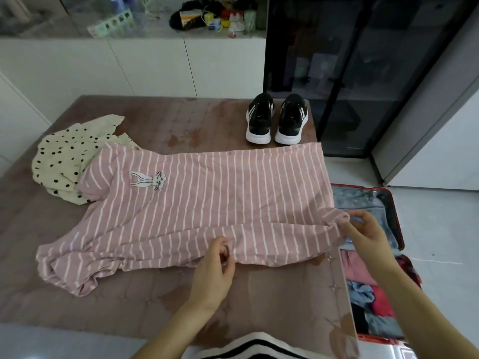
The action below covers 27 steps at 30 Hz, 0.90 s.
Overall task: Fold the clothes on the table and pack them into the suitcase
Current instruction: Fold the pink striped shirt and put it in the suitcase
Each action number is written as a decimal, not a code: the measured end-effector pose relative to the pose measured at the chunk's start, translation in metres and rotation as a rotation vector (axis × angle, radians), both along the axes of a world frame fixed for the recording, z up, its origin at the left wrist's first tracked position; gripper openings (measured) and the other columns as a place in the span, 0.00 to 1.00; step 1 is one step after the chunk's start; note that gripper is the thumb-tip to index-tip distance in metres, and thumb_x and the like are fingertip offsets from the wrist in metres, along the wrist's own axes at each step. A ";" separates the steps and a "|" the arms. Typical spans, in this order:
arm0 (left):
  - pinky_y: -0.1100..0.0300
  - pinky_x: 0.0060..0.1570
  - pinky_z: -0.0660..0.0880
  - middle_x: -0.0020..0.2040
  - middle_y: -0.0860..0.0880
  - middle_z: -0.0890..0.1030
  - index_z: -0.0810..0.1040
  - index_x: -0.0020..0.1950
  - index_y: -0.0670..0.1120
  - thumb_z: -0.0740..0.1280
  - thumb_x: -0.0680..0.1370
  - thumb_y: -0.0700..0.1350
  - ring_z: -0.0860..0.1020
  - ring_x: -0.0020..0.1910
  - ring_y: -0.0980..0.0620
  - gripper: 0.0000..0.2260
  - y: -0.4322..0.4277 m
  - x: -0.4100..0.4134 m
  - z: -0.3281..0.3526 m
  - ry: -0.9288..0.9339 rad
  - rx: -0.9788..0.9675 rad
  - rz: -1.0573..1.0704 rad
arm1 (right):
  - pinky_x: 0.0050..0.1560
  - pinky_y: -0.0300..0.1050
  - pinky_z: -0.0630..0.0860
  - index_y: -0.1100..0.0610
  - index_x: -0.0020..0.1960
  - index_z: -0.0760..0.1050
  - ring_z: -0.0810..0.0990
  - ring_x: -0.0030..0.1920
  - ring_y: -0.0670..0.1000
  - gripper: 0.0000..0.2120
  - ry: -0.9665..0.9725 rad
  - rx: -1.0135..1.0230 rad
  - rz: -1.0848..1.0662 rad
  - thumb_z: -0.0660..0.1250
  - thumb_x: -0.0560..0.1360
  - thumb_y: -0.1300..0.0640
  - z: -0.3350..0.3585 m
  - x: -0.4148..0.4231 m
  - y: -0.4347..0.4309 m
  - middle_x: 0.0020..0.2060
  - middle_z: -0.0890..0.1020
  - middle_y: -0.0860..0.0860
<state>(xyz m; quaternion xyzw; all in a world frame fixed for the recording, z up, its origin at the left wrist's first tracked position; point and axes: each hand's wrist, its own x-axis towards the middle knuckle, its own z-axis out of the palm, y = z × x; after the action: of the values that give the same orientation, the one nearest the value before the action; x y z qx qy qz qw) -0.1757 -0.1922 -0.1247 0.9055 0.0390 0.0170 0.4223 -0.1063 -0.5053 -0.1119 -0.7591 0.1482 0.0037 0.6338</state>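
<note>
A pink dress with white stripes (207, 193) lies spread across the table (272, 301), its collar end to the left and its hem to the right. My left hand (216, 263) pinches the dress's near edge at the middle. My right hand (365, 233) pinches the near hem corner at the table's right edge. A cream garment with black dots (64, 156) lies crumpled at the left, partly under the dress. The open red suitcase (398, 216) sits on the floor to the right, with several folded clothes (368, 294) inside.
A pair of black and white sneakers (277, 119) stands at the table's far right corner. Behind the table runs a white cabinet (155, 66) with clutter on top. A dark glass-front cabinet (363, 73) stands at the back right.
</note>
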 end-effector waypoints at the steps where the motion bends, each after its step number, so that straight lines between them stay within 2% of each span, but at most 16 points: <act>1: 0.73 0.42 0.71 0.44 0.59 0.76 0.70 0.61 0.50 0.66 0.77 0.39 0.77 0.44 0.61 0.15 0.001 -0.003 0.001 -0.032 -0.043 0.015 | 0.42 0.44 0.80 0.56 0.55 0.75 0.83 0.41 0.48 0.09 0.040 -0.016 0.025 0.68 0.75 0.59 -0.002 -0.004 -0.004 0.41 0.85 0.50; 2: 0.73 0.42 0.71 0.43 0.58 0.76 0.70 0.61 0.51 0.66 0.77 0.38 0.77 0.44 0.60 0.15 0.003 -0.006 0.003 -0.061 -0.079 0.026 | 0.42 0.46 0.79 0.57 0.55 0.76 0.83 0.40 0.51 0.11 0.081 -0.075 0.061 0.70 0.74 0.61 -0.002 -0.007 -0.007 0.40 0.85 0.52; 4: 0.72 0.43 0.72 0.43 0.56 0.76 0.68 0.60 0.55 0.66 0.77 0.37 0.77 0.44 0.59 0.17 0.007 -0.012 0.007 -0.087 -0.134 0.021 | 0.35 0.46 0.73 0.62 0.45 0.78 0.78 0.34 0.53 0.06 0.133 -0.315 0.131 0.72 0.72 0.60 0.000 -0.015 -0.011 0.33 0.81 0.55; 6: 0.70 0.44 0.73 0.41 0.55 0.77 0.67 0.59 0.59 0.67 0.77 0.37 0.77 0.44 0.56 0.20 0.011 -0.019 0.010 -0.086 -0.155 -0.002 | 0.31 0.45 0.64 0.64 0.35 0.73 0.70 0.29 0.52 0.13 0.146 -0.497 0.139 0.72 0.72 0.57 0.001 -0.021 -0.012 0.27 0.74 0.54; 8: 0.68 0.44 0.74 0.41 0.54 0.77 0.67 0.58 0.60 0.67 0.76 0.38 0.78 0.43 0.55 0.20 0.015 -0.026 0.008 -0.065 -0.151 -0.022 | 0.30 0.42 0.62 0.63 0.34 0.71 0.69 0.28 0.51 0.16 0.101 -0.535 0.133 0.70 0.74 0.55 0.008 -0.026 -0.011 0.26 0.72 0.52; 11: 0.68 0.43 0.73 0.42 0.56 0.77 0.70 0.62 0.54 0.68 0.76 0.40 0.78 0.41 0.56 0.17 0.021 -0.035 0.000 -0.003 -0.117 -0.046 | 0.32 0.38 0.72 0.58 0.40 0.76 0.77 0.32 0.46 0.07 0.037 -0.330 0.099 0.65 0.77 0.60 0.022 -0.032 -0.007 0.33 0.80 0.52; 13: 0.69 0.43 0.72 0.39 0.58 0.78 0.70 0.64 0.50 0.68 0.76 0.42 0.78 0.40 0.58 0.17 0.024 -0.038 -0.005 0.028 -0.088 -0.059 | 0.34 0.33 0.75 0.63 0.45 0.78 0.78 0.33 0.43 0.07 0.043 -0.171 0.060 0.61 0.78 0.65 0.030 -0.036 0.000 0.36 0.81 0.55; 15: 0.69 0.45 0.72 0.40 0.59 0.79 0.69 0.64 0.50 0.67 0.77 0.43 0.79 0.43 0.61 0.17 0.025 -0.038 -0.007 0.044 -0.083 -0.056 | 0.35 0.35 0.77 0.67 0.49 0.76 0.78 0.34 0.46 0.07 0.066 -0.051 0.012 0.60 0.79 0.65 0.033 -0.038 0.005 0.37 0.80 0.56; 18: 0.65 0.47 0.74 0.40 0.57 0.79 0.69 0.65 0.50 0.66 0.78 0.43 0.79 0.44 0.59 0.17 0.023 -0.036 -0.006 0.018 -0.090 -0.059 | 0.36 0.40 0.78 0.67 0.53 0.74 0.79 0.34 0.46 0.09 0.103 0.086 -0.038 0.62 0.78 0.61 0.037 -0.039 0.009 0.38 0.79 0.52; 21: 0.70 0.47 0.72 0.39 0.56 0.78 0.68 0.64 0.53 0.65 0.78 0.41 0.78 0.43 0.57 0.17 0.021 -0.035 -0.003 -0.029 -0.096 -0.070 | 0.32 0.44 0.79 0.63 0.57 0.72 0.82 0.33 0.44 0.14 0.196 0.039 0.050 0.66 0.75 0.57 0.036 -0.040 0.005 0.37 0.83 0.51; 23: 0.73 0.46 0.71 0.40 0.56 0.78 0.67 0.62 0.57 0.65 0.78 0.41 0.78 0.44 0.57 0.17 0.021 -0.034 -0.001 -0.043 -0.114 -0.071 | 0.31 0.40 0.78 0.58 0.63 0.70 0.84 0.35 0.45 0.22 0.271 -0.035 0.136 0.70 0.71 0.57 0.031 -0.041 -0.004 0.35 0.85 0.50; 25: 0.73 0.46 0.71 0.39 0.56 0.77 0.66 0.62 0.60 0.65 0.78 0.41 0.78 0.43 0.57 0.18 0.022 -0.034 -0.001 -0.052 -0.113 -0.083 | 0.30 0.32 0.74 0.55 0.69 0.64 0.81 0.30 0.42 0.32 0.338 -0.265 0.263 0.74 0.69 0.58 0.026 -0.044 -0.015 0.29 0.83 0.46; 27: 0.69 0.44 0.72 0.39 0.56 0.77 0.68 0.59 0.62 0.65 0.78 0.41 0.78 0.40 0.56 0.17 0.023 -0.036 -0.003 -0.048 -0.090 -0.104 | 0.26 0.31 0.68 0.57 0.72 0.61 0.74 0.22 0.43 0.36 0.371 -0.489 0.336 0.75 0.70 0.58 0.019 -0.048 -0.026 0.24 0.76 0.46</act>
<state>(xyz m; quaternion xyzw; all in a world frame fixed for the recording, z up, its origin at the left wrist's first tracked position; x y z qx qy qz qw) -0.2116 -0.1689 -0.1276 0.8856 -0.0176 0.0150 0.4639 -0.1543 -0.5315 -0.0925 -0.8887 0.1303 0.2102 0.3861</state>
